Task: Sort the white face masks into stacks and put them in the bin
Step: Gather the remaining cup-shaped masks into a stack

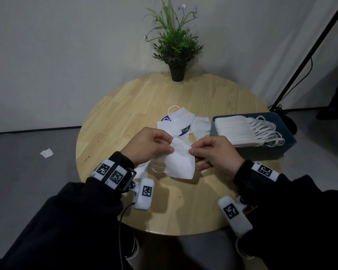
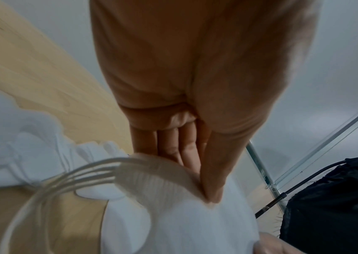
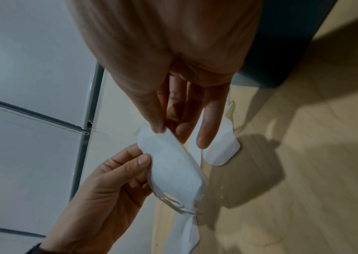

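Both hands hold a small stack of folded white face masks (image 1: 180, 160) above the round wooden table (image 1: 125, 114). My left hand (image 1: 150, 145) pinches its left upper edge, thumb against fingers (image 2: 212, 180). My right hand (image 1: 213, 152) pinches the right edge with thumb and forefinger (image 3: 158, 123). Ear loops (image 2: 69, 178) hang from the stack's left side. More loose masks (image 1: 181, 119) lie on the table beyond the hands, some with purple print. A dark blue bin (image 1: 281, 149) at the right holds a row of stacked masks (image 1: 236, 131).
A potted plant (image 1: 176, 49) stands at the table's far edge. A black stand pole (image 1: 310, 53) rises behind the bin. A scrap of white (image 1: 46, 152) lies on the grey floor at the left. Another white mask (image 1: 142, 168) lies under my left wrist.
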Action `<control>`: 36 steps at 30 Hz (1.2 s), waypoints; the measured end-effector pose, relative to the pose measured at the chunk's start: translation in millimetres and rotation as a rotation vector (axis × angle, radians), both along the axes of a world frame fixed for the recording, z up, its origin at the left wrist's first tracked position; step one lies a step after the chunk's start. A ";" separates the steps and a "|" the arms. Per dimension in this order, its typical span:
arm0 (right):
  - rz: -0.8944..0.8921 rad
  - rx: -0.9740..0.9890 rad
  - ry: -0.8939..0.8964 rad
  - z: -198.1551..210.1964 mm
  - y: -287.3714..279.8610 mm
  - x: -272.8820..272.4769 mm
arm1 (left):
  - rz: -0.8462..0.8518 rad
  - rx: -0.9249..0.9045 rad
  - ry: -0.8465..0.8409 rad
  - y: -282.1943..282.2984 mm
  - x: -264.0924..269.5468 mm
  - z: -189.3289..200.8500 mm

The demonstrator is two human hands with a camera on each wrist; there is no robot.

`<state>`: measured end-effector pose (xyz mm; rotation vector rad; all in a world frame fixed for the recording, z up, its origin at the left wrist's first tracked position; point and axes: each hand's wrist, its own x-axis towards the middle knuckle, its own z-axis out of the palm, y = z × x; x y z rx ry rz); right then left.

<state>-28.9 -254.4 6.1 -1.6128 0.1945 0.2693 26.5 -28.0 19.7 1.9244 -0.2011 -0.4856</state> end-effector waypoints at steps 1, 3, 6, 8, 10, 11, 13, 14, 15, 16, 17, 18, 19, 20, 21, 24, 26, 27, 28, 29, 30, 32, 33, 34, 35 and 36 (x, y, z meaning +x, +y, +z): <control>-0.006 -0.006 -0.004 -0.1 -0.8 -0.9 | -0.026 0.010 0.011 0.9 -0.4 -1.7; -0.019 -0.014 -0.002 -0.6 -2.6 -2.8 | -0.096 0.046 0.046 2.5 -0.4 -5.0; -0.049 -0.025 0.038 -5.2 -7.9 -4.6 | -0.228 0.237 0.040 3.1 -4.6 -8.1; -0.032 -0.071 0.116 -10.7 -12.6 -7.2 | -0.265 0.342 0.043 4.5 -8.2 -12.2; 0.031 -0.138 0.219 -15.5 -16.0 -12.0 | -0.247 0.357 0.089 6.6 -11.1 -17.3; 0.058 -0.155 0.258 -17.7 -16.9 -14.4 | -0.237 0.367 0.108 7.1 -12.8 -19.9; 0.096 -0.161 0.302 -24.6 -17.6 -18.5 | -0.246 0.402 0.138 5.3 -17.9 -23.9; 0.117 -0.181 0.315 -29.0 -17.6 -19.4 | -0.258 0.419 0.149 3.0 -20.5 -25.9; 0.143 -0.225 0.326 -33.1 -17.5 -20.1 | -0.269 0.439 0.160 0.6 -22.7 -28.8; 0.173 -0.286 0.336 -36.2 -17.3 -20.8 | -0.279 0.459 0.168 -2.0 -24.8 -31.9; 0.203 -0.350 0.344 -37.8 -17.3 -21.2 | -0.285 0.477 0.174 -4.1 -26.2 -35.2; 0.227 -0.403 0.352 -39.4 -17.6 -20.1 | -0.289 0.499 0.170 -5.7 -26.9 -37.8; 0.239 -0.451 0.354 -39.8 -17.7 -18.5 | -0.294 0.531 0.154 -6.3 -26.7 -39.3; 0.238 -0.503 0.335 -39.2 -17.0 -15.7 | -0.298 0.569 0.128 -5.7 -24.9 -38.9; 0.225 -0.567 0.284 -38.3 -15.5 -11.6 | -0.292 0.596 0.101 -3.6 -21.5 -36.7; 0.223 -0.788 -0.047 -33.1 -4.2 3.7 | -0.196 0.627 0.012 11.7 -2.7 -26.1; 0.258 -0.801 -0.200 -32.0 7.7 14.4 | -0.115 0.679 -0.098 25.6 12.8 -19.9; 0.290 -0.810 -0.235 -33.6 13.5 20.6 | -0.072 0.701 -0.144 32.4 20.0 -18.5; 0.327 -0.848 -0.242 -36.4 18.7 26.9 | -0.031 0.716 -0.179 38.3 26.2 -18.1; 0.358 -0.909 -0.235 -40.1 23.3 32.6 | 0.005 0.726 -0.202 43.4 31.8 -18.7; 0.387 -0.986 -0.214 -43.9 26.8 38.0 | 0.034 0.732 -0.213 48.3 37.0 -20.3; 0.415 -1.114 -0.187 -47.6 31.9 44.5 | 0.064 0.755 -0.194 57.1 45.1 -22.3; 0.422 -1.151 -0.184 -47.0 34.0 46.3 | 0.073 0.773 -0.173 61.6 47.9 -22.5; 0.424 -1.184 -0.182 -44.9 35.7 47.7 | 0.079 0.801 -0.143 66.9 50.3 -22.6; 0.413 -1.204 -0.186 -42.2 37.1 48.7 | 0.079 0.839 -0.103 72.1 50.7 -21.7; 0.396 -1.208 -0.184 -40.2 38.2 49.7 | 0.074 0.879 -0.057 77.4 50.5 -20.6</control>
